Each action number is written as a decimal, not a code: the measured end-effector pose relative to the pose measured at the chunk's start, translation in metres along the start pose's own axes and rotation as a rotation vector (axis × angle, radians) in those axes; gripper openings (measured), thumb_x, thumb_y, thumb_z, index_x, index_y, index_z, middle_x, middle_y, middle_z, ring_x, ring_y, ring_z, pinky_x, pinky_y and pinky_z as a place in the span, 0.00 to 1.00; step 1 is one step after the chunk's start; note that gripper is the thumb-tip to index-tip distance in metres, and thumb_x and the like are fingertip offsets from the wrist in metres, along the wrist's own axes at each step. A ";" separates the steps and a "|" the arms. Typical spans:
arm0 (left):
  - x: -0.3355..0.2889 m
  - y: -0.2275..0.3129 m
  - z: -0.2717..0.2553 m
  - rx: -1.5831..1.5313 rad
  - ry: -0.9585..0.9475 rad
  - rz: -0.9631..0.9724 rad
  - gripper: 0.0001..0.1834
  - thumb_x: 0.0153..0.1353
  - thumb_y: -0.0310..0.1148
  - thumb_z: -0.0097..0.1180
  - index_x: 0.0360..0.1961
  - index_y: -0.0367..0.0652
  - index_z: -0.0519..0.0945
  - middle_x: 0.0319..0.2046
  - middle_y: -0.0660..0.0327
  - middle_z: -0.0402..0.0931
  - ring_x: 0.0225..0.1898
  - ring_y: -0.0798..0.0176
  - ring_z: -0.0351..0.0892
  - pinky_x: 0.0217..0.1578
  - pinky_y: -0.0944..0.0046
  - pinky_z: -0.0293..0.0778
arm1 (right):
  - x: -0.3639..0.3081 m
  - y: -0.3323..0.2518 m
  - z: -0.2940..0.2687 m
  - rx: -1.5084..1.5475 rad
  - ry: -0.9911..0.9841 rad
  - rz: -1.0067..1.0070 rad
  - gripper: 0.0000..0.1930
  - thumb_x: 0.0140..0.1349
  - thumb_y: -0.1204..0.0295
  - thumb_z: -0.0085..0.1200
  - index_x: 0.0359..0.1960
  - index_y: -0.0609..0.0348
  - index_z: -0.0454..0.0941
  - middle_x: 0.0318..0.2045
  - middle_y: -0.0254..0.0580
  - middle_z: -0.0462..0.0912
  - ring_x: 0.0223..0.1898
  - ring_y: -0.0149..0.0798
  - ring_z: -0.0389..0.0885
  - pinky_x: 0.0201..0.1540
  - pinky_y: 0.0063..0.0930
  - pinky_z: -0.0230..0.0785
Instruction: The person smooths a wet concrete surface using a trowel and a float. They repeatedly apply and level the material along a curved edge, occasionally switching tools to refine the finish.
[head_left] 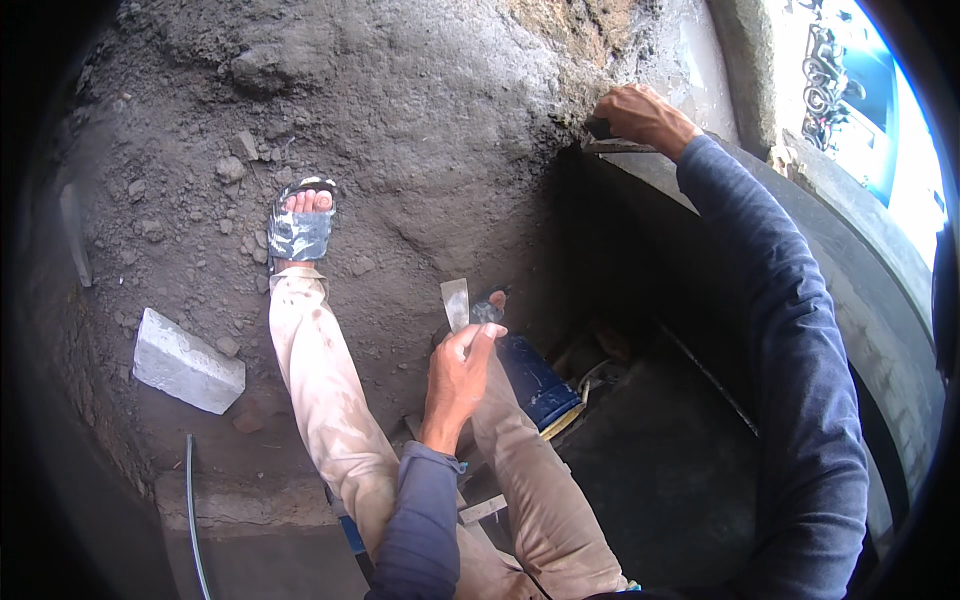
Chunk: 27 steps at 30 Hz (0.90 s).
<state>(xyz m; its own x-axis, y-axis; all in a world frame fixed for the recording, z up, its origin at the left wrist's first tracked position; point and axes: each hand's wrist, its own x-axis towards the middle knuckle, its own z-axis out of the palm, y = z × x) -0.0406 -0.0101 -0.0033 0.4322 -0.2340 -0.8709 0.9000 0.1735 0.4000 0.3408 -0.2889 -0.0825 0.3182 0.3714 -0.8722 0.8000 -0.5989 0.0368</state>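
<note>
Grey mortar-crusted ground spreads beyond both hands, meeting a curved concrete wall. Judging by this, plastering at the wall's rim is under way. The right hand closes around a dark float pressed there. The left hand, nearer the knees, grips a flat trowel, blade up; loading it seems next.

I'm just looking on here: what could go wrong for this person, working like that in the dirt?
The sandalled foot has bare toes among loose stones, so stubbing or slipping seems possible. The left hand holds a flat metal blade close above the leg, which might get nicked. The right hand reaches far out to the concrete ledge by a dark pit; a slip there could mean a fall.
</note>
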 end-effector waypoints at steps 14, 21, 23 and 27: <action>0.000 -0.001 -0.001 0.013 0.008 0.019 0.22 0.79 0.47 0.55 0.50 0.39 0.91 0.45 0.45 0.89 0.51 0.48 0.88 0.56 0.53 0.78 | -0.029 0.008 0.000 -0.175 0.035 0.076 0.09 0.69 0.74 0.57 0.33 0.53 0.90 0.33 0.46 0.89 0.37 0.46 0.92 0.41 0.44 0.83; 0.000 -0.001 -0.002 -0.024 0.012 0.004 0.22 0.80 0.46 0.55 0.50 0.39 0.91 0.45 0.45 0.89 0.50 0.49 0.88 0.55 0.54 0.78 | -0.029 -0.004 0.001 -0.201 -0.035 0.003 0.07 0.71 0.69 0.59 0.36 0.52 0.88 0.33 0.46 0.89 0.39 0.49 0.92 0.42 0.46 0.83; 0.000 0.001 -0.002 -0.011 0.004 -0.005 0.21 0.80 0.46 0.55 0.50 0.39 0.91 0.45 0.45 0.90 0.50 0.50 0.88 0.55 0.54 0.78 | -0.036 0.006 0.005 -0.214 0.010 -0.019 0.09 0.68 0.63 0.64 0.34 0.53 0.89 0.29 0.45 0.88 0.35 0.47 0.91 0.38 0.44 0.83; 0.001 -0.005 0.002 -0.033 0.027 0.035 0.22 0.81 0.48 0.56 0.49 0.38 0.90 0.37 0.59 0.85 0.41 0.69 0.76 0.48 0.63 0.73 | -0.042 0.001 0.004 -0.213 0.180 -0.076 0.18 0.63 0.52 0.74 0.29 0.54 0.89 0.23 0.42 0.86 0.29 0.42 0.90 0.32 0.40 0.84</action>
<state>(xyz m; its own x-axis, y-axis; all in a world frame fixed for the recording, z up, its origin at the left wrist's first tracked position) -0.0443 -0.0132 -0.0055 0.4614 -0.2013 -0.8641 0.8817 0.2125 0.4213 0.3261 -0.3076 -0.0477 0.3233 0.5412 -0.7763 0.9079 -0.4088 0.0931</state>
